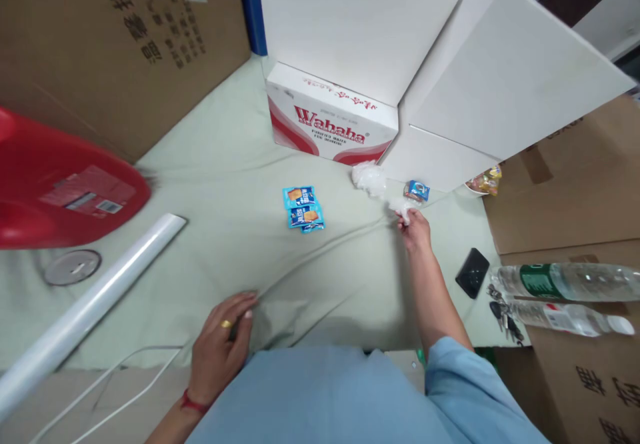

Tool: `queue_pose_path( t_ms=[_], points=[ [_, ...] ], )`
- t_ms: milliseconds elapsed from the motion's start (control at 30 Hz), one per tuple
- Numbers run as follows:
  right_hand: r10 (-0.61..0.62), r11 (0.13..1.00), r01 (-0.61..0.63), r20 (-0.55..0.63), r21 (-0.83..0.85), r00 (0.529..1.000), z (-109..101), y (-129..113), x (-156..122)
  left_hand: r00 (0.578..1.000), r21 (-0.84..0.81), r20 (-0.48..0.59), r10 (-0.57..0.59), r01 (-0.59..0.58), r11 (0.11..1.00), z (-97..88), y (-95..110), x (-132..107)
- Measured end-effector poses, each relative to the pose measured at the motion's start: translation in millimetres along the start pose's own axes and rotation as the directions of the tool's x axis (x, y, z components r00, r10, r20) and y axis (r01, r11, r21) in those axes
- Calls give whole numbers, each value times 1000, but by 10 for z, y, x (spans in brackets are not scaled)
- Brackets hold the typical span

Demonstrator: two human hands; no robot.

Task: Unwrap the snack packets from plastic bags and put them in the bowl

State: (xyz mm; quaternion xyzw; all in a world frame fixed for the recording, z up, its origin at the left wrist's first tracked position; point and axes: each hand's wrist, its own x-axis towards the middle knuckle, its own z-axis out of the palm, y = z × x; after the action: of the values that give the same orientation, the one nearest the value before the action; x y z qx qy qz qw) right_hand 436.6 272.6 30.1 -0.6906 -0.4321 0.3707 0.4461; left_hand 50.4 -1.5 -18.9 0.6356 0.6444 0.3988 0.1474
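Note:
My right hand reaches out over the cloth-covered table and pinches one end of a crumpled clear plastic bag. Just beyond those fingers lies a small blue packet, close to the bag; whether it touches the bag I cannot tell. Several blue snack packets with food pictures lie in an overlapping pile left of the bag. My left hand rests at the near table edge, its fingers loosely bent and the thumb apart, holding nothing that I can see.
At the back stand a white-and-red Wahaha carton and white panels. To the left are a red container, a long pale tube and a round lid. A phone, keys and clear bottles lie right.

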Motion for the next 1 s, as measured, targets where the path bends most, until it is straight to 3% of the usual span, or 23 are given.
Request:
queue_pose_path(
  t_ms=[67,100,133,233,267,300,367,467,533,600,633,667,733,800,833,933,1000],
  points=[
    [48,991,-58,87,123,995,-83,55,-378,969,-171,131,-211,232,958,39,160,127],
    [69,973,-101,160,207,985,-96,76,-576,918,-238,257,-302,363,901,82,256,210],
    [82,943,-155,246,293,966,-90,90,-772,842,-297,394,-368,496,816,141,358,300],
    [72,834,-315,478,453,876,16,97,-1298,627,-458,689,-363,765,453,388,667,564],
    [69,822,-342,516,456,854,67,95,-1441,573,-469,750,-329,813,346,476,757,636],
    [68,819,-357,542,449,837,118,95,-1566,549,-479,786,-282,831,284,559,834,698],
    [70,836,-372,594,403,801,199,104,-1752,570,-520,798,-196,816,254,692,938,784],
    [69,918,-303,649,256,757,228,130,-1865,659,-600,728,-191,746,289,788,965,826],
    [47,973,-170,593,154,804,181,135,-1854,705,-630,667,-240,706,324,789,926,816],
    [-24,997,-14,487,75,873,118,116,-1814,724,-635,633,-276,689,349,762,881,791],
    [-73,997,53,460,56,885,97,100,-1796,725,-632,627,-284,687,358,744,864,776],
    [-121,993,111,468,50,875,90,82,-1785,724,-628,627,-287,688,363,728,855,762],
    [-188,981,186,568,63,801,129,51,-1789,725,-631,630,-278,687,360,702,855,735],
    [-173,984,164,662,76,729,222,40,-1820,729,-648,633,-260,683,339,686,867,715],
    [-134,991,107,686,83,715,274,43,-1838,731,-657,632,-258,682,323,678,872,708],
    [-16,979,-127,681,159,732,368,74,-1861,719,-657,639,-273,695,293,645,867,695],
    [17,957,-198,645,209,764,355,101,-1843,708,-652,647,-284,706,277,616,847,691]
  ],
)
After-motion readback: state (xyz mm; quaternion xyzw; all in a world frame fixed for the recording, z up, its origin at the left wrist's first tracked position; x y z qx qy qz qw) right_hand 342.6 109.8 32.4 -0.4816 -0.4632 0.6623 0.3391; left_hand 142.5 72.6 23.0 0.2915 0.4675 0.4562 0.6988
